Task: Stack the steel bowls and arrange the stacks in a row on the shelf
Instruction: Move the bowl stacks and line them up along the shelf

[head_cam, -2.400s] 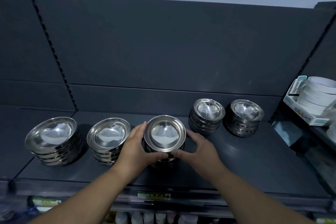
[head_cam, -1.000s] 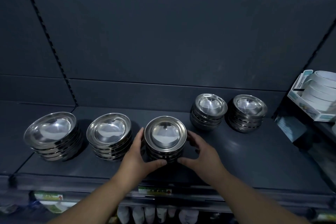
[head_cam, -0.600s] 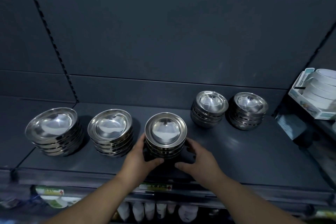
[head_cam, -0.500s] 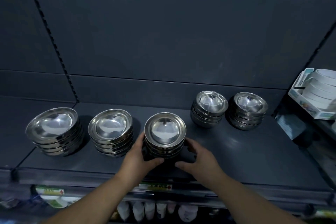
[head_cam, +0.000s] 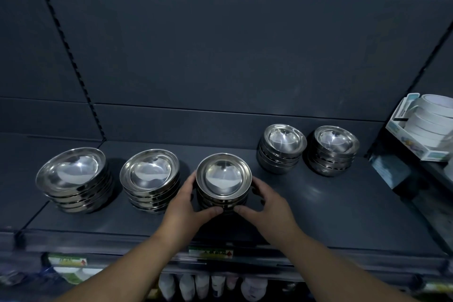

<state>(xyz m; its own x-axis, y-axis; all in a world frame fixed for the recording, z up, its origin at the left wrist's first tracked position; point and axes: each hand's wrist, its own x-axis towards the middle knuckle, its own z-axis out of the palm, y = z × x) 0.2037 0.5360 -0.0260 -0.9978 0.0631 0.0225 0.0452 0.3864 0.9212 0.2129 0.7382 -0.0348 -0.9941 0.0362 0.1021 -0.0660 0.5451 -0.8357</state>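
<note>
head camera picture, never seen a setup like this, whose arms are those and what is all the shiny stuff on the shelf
No machine here: one camera worn on a person's head looks down at their own bare arms. The left hand and right hand grip the middle stack of round shiny steel bowls on a dark grey shelf. To its left stand a near-left stack and a far-left stack; further back on the right stand a near-right stack and a far-right stack. White tape rolls sit in a pale box at far right.
</note>
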